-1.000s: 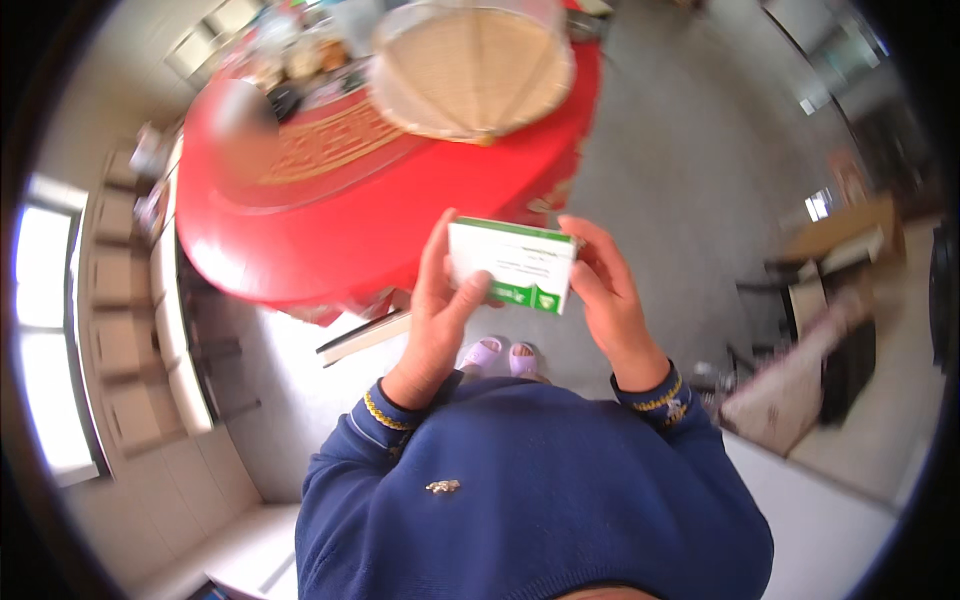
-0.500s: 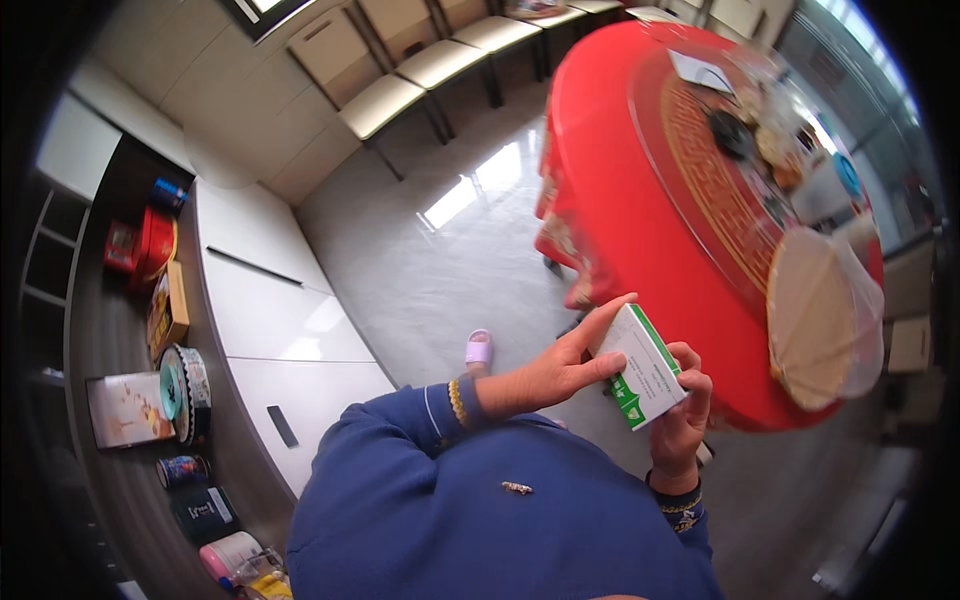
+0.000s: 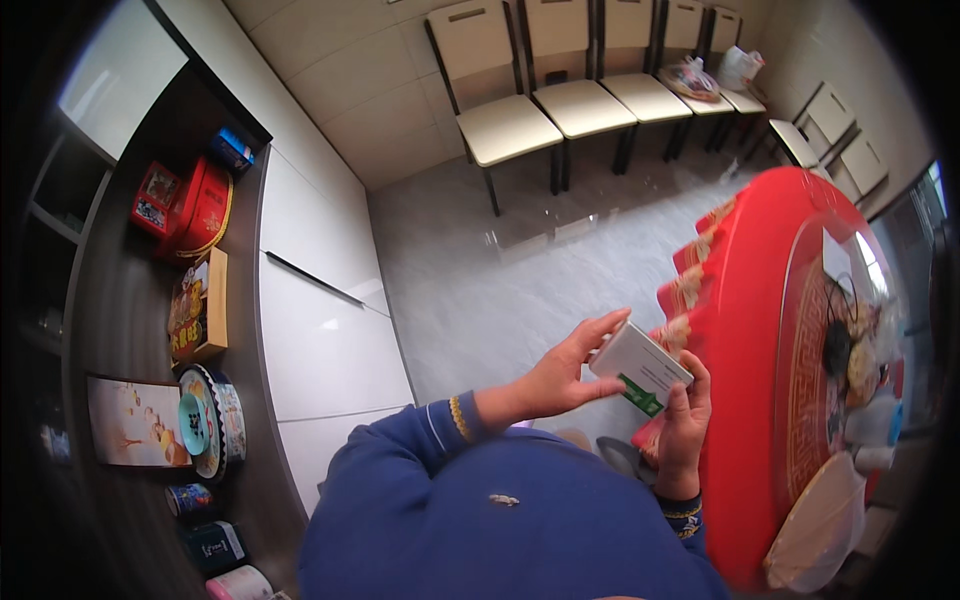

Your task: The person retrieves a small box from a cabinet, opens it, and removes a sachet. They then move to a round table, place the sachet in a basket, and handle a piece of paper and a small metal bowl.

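Observation:
A small white and green carton is held up in front of my body, tilted, with its green end toward me. My left hand grips its left side, thumb along the near edge and fingers at the far corner. On the carton's right side my right hand is closed, thumb on the face and fingers behind. The fine print is too small to make out, and the carton's underside is hidden.
To the right stands a round table with a red cloth, bearing a food cover and clutter. Several chairs line the far wall. On the left, a white cabinet adjoins a dark shelf with boxes and a round tin.
The view has swung right to left across the room, so the table sits farther right and more chairs show. The carton has tipped, showing its broad face differently; both hands still hold it.

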The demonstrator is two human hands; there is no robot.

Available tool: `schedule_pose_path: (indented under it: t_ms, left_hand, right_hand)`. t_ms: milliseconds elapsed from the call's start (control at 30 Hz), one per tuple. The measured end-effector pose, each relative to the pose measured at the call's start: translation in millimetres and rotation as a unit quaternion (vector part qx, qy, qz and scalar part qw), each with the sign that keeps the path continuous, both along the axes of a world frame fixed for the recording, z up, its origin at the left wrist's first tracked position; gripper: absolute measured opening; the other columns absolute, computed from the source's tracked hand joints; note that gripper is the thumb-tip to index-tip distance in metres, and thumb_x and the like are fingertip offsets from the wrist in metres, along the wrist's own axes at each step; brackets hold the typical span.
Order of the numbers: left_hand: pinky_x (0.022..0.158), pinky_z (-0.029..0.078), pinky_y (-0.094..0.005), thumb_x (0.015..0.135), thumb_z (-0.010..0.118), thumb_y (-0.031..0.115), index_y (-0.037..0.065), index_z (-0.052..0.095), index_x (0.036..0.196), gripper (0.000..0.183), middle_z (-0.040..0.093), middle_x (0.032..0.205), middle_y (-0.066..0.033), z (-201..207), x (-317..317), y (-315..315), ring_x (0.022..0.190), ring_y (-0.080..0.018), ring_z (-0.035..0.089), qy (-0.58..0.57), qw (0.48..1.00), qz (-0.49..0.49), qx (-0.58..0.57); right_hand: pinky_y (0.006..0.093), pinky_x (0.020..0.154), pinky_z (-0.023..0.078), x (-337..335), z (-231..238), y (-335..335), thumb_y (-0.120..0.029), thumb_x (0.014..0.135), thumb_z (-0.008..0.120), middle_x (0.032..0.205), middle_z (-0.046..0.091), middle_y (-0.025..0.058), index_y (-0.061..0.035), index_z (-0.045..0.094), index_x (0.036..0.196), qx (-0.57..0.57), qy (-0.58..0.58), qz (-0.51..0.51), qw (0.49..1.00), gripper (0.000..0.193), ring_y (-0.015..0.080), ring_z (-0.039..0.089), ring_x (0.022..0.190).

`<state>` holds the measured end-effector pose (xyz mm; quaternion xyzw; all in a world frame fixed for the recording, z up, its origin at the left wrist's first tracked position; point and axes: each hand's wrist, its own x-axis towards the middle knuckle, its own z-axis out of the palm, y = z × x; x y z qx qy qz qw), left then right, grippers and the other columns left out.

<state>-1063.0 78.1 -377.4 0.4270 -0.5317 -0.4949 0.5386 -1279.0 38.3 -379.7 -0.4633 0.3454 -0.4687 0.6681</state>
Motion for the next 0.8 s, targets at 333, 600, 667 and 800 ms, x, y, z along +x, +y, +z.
schedule_pose_path:
  t_ms: [333,600,667,800]
  left_hand:
    - [0.100,0.044,-0.0354,0.068,0.086,0.008,0.007,0.039,0.146,0.091,0.047,0.136,-0.0142,13.2,135.0,-102.6,0.122,-0.0273,0.050,-0.196,0.970,0.109,-0.090]
    - [0.104,0.042,-0.0375,0.070,0.080,0.004,0.006,0.038,0.146,0.087,0.043,0.140,-0.0154,34.8,237.2,-124.6,0.128,-0.0283,0.047,-0.193,0.937,0.292,0.002]
    - [0.105,0.042,-0.0377,0.071,0.078,0.003,0.006,0.038,0.146,0.086,0.042,0.140,-0.0152,30.8,262.3,-122.2,0.128,-0.0281,0.047,-0.178,0.927,0.328,0.044]
    - [0.109,0.040,-0.0377,0.071,0.076,0.003,0.006,0.040,0.145,0.082,0.042,0.140,-0.0138,16.2,312.7,-111.2,0.129,-0.0269,0.047,-0.124,0.905,0.396,0.092]
  right_hand:
    - [0.0255,0.091,0.044,127.5,-16.9,-183.2,-0.015,0.098,0.053,0.116,0.060,0.0073,-0.0012,0.052,0.129,0.054,0.054,0.248,0.966,0.034,0.0117,0.056,0.106]
    - [0.0182,0.072,0.041,318.0,24.0,-297.1,-0.021,0.099,0.051,0.099,0.061,-0.0009,-0.0044,0.057,0.120,-0.006,0.113,0.459,0.881,0.027,0.0042,0.054,0.086]
    - [0.0200,0.075,0.043,363.6,20.3,-306.5,-0.020,0.098,0.052,0.102,0.062,0.0000,-0.0039,0.058,0.120,-0.009,0.121,0.492,0.862,0.028,0.0054,0.055,0.089]
    - [0.0211,0.075,0.044,449.2,3.5,-304.5,-0.024,0.100,0.051,0.101,0.062,-0.0005,-0.0051,0.058,0.122,-0.008,0.115,0.550,0.827,0.029,0.0056,0.054,0.088]
